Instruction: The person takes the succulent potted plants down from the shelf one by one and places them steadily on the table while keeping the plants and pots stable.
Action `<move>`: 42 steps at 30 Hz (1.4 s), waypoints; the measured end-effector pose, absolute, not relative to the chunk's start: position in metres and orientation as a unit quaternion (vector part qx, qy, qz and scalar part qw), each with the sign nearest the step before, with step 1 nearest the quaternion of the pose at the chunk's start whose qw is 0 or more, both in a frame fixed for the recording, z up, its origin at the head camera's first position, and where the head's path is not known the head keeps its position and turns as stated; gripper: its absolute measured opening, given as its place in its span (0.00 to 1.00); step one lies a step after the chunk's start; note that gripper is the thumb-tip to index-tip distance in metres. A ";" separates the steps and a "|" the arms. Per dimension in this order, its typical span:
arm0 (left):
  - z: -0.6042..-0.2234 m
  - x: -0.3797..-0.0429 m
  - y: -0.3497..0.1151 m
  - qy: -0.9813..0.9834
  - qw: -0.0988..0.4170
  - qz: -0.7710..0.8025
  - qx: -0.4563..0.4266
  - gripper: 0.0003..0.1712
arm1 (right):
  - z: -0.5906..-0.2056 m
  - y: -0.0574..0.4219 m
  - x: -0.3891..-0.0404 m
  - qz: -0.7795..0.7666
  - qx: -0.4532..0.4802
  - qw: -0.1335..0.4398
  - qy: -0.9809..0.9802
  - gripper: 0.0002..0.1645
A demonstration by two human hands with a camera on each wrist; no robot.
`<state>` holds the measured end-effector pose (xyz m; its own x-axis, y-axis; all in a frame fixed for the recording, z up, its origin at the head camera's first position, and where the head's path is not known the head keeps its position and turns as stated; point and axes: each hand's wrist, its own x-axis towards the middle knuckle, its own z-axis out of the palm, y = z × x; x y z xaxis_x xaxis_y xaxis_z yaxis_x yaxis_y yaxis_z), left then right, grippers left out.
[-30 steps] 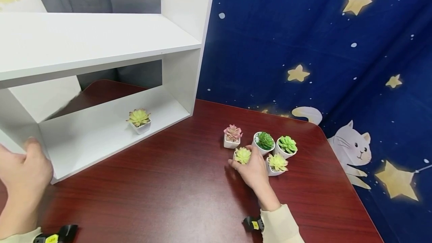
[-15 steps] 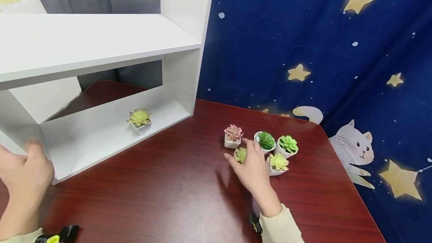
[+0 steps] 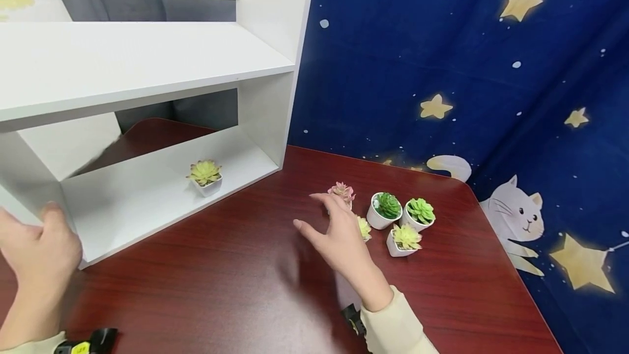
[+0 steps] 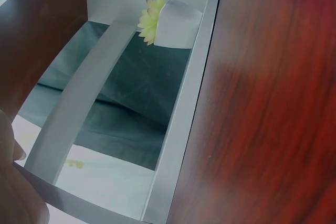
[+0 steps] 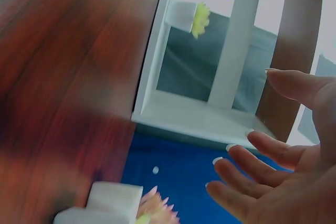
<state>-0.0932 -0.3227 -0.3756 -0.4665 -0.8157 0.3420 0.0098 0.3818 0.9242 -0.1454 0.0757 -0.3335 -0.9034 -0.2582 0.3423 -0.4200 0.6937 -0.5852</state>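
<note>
At the left of the head view my left hand (image 3: 41,247) grips the side panel of the white shelf unit (image 3: 147,89), thumb at the panel's front edge. My right hand (image 3: 341,236) hovers over the table, fingers spread and holding nothing. It partly covers a pink potted succulent (image 3: 341,191) and a yellow-green potted succulent (image 3: 364,228). Just right of it stand a dark green succulent (image 3: 386,206), a bright green succulent (image 3: 420,212) and another yellow-green succulent (image 3: 407,238), all in white pots. One yellow-green succulent (image 3: 206,172) in a square pot sits on the lower shelf.
The dark red wooden table (image 3: 221,283) carries the shelf unit and the pots. A blue curtain (image 3: 373,70) with stars and a cat hangs along the table's far and right edges. The unit's upper board (image 3: 137,56) overhangs the lower shelf.
My right hand has let go of the yellow-green succulent among the group and moved left, fingers spreading. That pot stays on the table. The left hand has kept its place on the shelf unit.
</note>
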 end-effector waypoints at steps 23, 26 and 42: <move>-0.372 -0.093 -0.321 -0.713 0.430 -0.480 0.276 0.39 | -0.335 -0.013 -0.161 0.334 0.249 0.007 -0.909 0.39; -0.372 -0.093 -0.322 -0.712 0.434 -0.481 0.269 0.40 | -0.338 -0.023 -0.166 0.341 0.240 -0.013 -0.909 0.42; -0.363 -0.092 -0.315 -0.691 0.443 -0.508 0.261 0.39 | -0.349 -0.069 -0.192 0.363 0.183 -0.069 -0.911 0.55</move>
